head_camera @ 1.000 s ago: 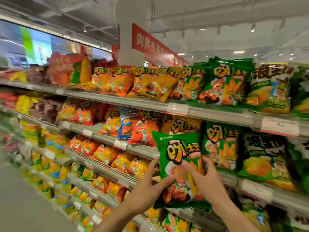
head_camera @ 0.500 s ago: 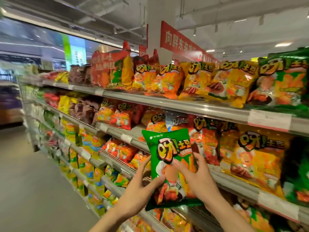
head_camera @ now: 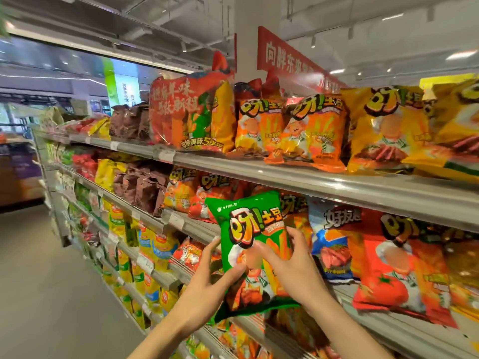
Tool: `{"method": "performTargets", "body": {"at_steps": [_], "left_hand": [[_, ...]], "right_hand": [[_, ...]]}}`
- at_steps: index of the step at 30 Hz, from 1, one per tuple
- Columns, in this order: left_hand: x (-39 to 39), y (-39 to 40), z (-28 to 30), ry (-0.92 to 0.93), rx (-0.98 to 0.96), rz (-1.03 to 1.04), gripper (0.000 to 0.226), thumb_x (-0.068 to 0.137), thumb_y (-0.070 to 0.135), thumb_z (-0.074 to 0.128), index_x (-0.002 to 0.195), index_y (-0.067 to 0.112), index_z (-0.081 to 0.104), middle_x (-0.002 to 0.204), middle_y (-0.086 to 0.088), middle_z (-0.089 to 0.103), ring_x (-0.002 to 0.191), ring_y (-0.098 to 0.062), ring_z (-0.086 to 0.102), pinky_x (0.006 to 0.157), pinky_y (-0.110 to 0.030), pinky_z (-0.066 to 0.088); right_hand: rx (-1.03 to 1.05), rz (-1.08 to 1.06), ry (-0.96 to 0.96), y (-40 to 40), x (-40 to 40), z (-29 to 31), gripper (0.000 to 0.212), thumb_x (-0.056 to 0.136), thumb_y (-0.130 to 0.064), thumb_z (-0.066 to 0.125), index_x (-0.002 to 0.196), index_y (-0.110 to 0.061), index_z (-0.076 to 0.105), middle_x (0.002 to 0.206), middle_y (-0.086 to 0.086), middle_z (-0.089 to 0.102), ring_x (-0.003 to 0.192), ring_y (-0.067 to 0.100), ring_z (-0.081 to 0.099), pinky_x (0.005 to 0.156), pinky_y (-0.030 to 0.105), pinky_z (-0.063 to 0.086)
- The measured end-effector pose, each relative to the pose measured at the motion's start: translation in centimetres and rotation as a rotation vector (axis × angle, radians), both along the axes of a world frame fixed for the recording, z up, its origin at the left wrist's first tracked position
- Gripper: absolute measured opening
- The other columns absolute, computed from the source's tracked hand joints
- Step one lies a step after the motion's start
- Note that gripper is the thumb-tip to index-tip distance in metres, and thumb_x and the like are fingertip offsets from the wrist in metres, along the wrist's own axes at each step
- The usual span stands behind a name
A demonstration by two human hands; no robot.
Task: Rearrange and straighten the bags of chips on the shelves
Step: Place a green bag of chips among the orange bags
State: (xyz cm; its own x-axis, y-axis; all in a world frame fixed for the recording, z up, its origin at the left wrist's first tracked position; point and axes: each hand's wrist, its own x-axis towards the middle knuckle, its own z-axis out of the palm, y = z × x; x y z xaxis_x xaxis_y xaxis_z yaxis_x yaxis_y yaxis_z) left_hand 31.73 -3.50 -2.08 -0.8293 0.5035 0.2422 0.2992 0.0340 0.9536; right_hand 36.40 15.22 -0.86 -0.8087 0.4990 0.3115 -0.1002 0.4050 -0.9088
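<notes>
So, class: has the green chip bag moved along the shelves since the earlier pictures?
Yes. The green bag moved left along the shelf: earlier before green bags, now before the blue bag and orange ones.

Both hands hold a glossy green plastic chip bag (head_camera: 250, 244) upright before the grey metal shelves (head_camera: 324, 187): left hand (head_camera: 207, 288) at seven o'clock, right hand (head_camera: 298, 270) at four o'clock.

Glossy plastic green chip bag (head_camera: 248, 244); smooth metal shelf edge (head_camera: 324, 182).

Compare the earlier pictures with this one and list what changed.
The view has swung left along the aisle: the green bags shelved at right are gone from sight, orange and red ones now fill it. Unchanged: left hand and right hand still grip the green chip bag, off the shelf.
</notes>
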Motion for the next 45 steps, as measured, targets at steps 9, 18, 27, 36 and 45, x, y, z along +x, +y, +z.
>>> {"method": "performTargets", "body": {"at_steps": [9, 18, 27, 36, 45], "left_hand": [[-7.7, 2.1, -0.2, 0.014, 0.007, -0.178, 0.066, 0.084, 0.054, 0.065, 0.137, 0.059, 0.025, 0.120, 0.048, 0.045, 0.108, 0.031, 0.044, 0.081, -0.001, 0.039], [-10.9, 3.0, 0.1, 0.096, -0.047, -0.275, 0.066, 0.092, 0.042, 0.062, 0.138, 0.056, 0.017, 0.109, 0.049, 0.034, 0.115, 0.008, 0.041, 0.089, -0.017, 0.032], [-11.6, 2.5, 0.0, 0.053, -0.061, -0.333, 0.069, 0.079, 0.059, 0.062, 0.134, 0.061, 0.020, 0.107, 0.044, 0.048, 0.099, 0.018, 0.056, 0.070, -0.003, 0.037], [-12.8, 2.3, -0.6, 0.070, -0.058, -0.309, 0.068, 0.086, 0.054, 0.062, 0.139, 0.056, 0.020, 0.111, 0.045, 0.044, 0.103, 0.011, 0.051, 0.084, -0.020, 0.038], [-14.5, 0.3, -1.3, 0.106, -0.059, -0.295, 0.073, 0.086, 0.054, 0.062, 0.141, 0.060, 0.015, 0.117, 0.047, 0.035, 0.118, 0.000, 0.044, 0.094, -0.028, 0.035]], "right_hand": [[0.173, -0.227, -0.056, 0.2, -2.7, 0.4, 0.080, 0.070, -0.084, 0.055, 0.134, -0.038, 0.042, 0.130, -0.014, 0.052, 0.118, 0.004, 0.053, 0.102, 0.035, 0.045], [0.708, -0.946, -0.383, 4.2, -0.4, -0.7, 0.087, 0.089, -0.072, 0.038, 0.146, -0.007, 0.035, 0.137, 0.016, 0.047, 0.125, 0.034, 0.046, 0.099, 0.044, 0.040], [0.726, -0.990, -0.701, 6.0, -1.4, -0.7, 0.119, 0.065, -0.099, 0.026, 0.148, -0.013, 0.030, 0.145, 0.010, 0.042, 0.133, 0.028, 0.035, 0.100, 0.047, 0.030], [0.574, -0.892, -0.472, 5.8, -1.7, 1.6, 0.069, 0.089, -0.060, 0.057, 0.131, -0.007, 0.045, 0.127, 0.016, 0.054, 0.114, 0.036, 0.055, 0.091, 0.043, 0.048], [0.590, -0.705, -0.480, 2.2, -2.8, 4.5, 0.063, 0.091, -0.053, 0.055, 0.134, -0.010, 0.040, 0.129, 0.014, 0.050, 0.114, 0.037, 0.055, 0.081, 0.037, 0.042]]}}
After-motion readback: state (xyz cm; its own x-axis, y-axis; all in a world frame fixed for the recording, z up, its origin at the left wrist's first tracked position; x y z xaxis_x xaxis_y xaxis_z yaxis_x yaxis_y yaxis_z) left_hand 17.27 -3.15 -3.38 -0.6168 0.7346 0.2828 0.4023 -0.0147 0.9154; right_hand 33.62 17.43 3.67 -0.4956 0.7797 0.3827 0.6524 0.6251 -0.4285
